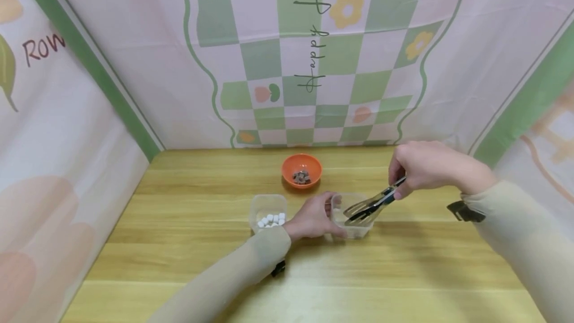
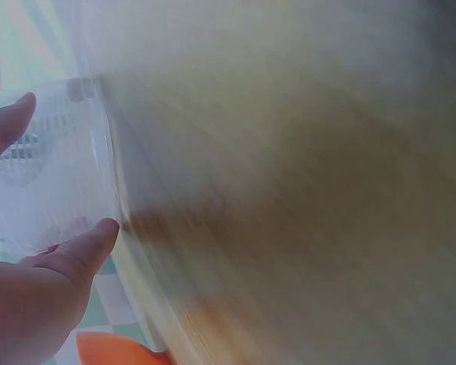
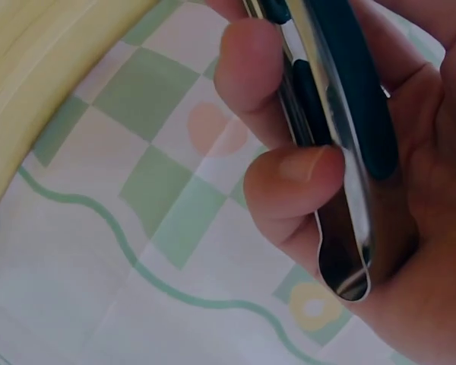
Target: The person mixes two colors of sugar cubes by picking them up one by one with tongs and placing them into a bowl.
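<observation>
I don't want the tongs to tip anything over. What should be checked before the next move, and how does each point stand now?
1. Right hand grips the tongs: ok.
2. Left hand steadies the clear container: ok.
3. Tong tips sit over that container: ok.
4. Something held between the tips: cannot tell.
5. Orange bowl upright, dark pieces inside: ok.
6. Second container with white pieces stands apart from the tongs: ok.

1. A wooden desk with pale grain is seen.
2. It is enclosed by a cloth backdrop checked in green and pink, with flowers and lettering.
3. Even, soft light is cast.
</observation>
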Available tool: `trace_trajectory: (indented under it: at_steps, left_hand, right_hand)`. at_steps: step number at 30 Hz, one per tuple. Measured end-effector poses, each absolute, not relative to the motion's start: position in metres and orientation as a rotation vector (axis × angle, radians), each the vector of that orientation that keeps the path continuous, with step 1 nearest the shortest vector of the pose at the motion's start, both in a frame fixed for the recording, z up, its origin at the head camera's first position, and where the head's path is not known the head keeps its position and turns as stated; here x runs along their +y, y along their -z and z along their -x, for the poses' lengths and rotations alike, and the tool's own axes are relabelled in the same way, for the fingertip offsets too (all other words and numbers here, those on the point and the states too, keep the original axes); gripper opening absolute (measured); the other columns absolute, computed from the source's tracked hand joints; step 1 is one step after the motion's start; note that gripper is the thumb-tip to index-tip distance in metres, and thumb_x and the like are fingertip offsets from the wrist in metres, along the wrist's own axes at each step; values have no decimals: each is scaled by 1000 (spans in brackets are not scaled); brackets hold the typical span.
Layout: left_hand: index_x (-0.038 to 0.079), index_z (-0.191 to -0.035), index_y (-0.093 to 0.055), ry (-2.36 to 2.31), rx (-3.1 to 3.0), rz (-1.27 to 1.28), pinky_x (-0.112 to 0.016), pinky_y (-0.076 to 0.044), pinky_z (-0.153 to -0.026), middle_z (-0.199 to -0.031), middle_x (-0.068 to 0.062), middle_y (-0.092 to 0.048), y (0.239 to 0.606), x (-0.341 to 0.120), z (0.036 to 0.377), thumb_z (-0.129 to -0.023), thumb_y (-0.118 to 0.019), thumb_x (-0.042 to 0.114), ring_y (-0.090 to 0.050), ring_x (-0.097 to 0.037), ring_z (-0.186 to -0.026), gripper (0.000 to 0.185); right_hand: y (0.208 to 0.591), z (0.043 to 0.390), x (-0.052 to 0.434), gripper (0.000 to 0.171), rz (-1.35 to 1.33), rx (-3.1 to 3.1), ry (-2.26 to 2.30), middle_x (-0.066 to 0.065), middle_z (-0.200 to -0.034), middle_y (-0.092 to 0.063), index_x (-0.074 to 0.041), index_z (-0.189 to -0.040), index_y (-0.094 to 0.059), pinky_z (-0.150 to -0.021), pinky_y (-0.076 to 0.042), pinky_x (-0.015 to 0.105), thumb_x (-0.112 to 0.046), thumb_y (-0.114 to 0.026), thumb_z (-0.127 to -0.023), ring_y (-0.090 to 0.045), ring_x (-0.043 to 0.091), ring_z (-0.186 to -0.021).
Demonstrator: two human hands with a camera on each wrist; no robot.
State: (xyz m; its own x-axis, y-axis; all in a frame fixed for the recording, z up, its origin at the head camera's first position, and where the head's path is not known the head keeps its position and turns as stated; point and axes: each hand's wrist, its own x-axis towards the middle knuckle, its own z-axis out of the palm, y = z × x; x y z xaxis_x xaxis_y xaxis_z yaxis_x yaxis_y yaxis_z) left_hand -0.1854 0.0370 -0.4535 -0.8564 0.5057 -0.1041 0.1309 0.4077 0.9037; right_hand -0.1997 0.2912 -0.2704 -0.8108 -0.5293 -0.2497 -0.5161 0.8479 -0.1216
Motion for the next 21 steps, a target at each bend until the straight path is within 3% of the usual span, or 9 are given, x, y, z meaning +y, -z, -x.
trace_trajectory:
  at_steps: [9, 21]
  left_hand:
    - [7, -146, -57, -1448, 2297, -557, -24, -50, -103, -134, -4, -67, 452, 36, 185, -67, -101, 12, -63, -12, -118, 90]
    - [10, -146, -58, -1414, 2321, -541, -26, -51, -104, -135, -2, -66, 452, 37, 182, -66, -101, 11, -63, -14, -120, 91]
  right_hand:
    - [266, 199, 275, 25, 849, 2769, -15, -19, -75, -63, -35, -75, -74, -63, -52, 40, -37, -98, -68, -56, 8, -73]
    - [264, 206, 270, 28, 790, 2656, 21, -16, -81, -68, -30, -82, -78, -65, -54, 39, -35, -100, -65, -60, 9, -75]
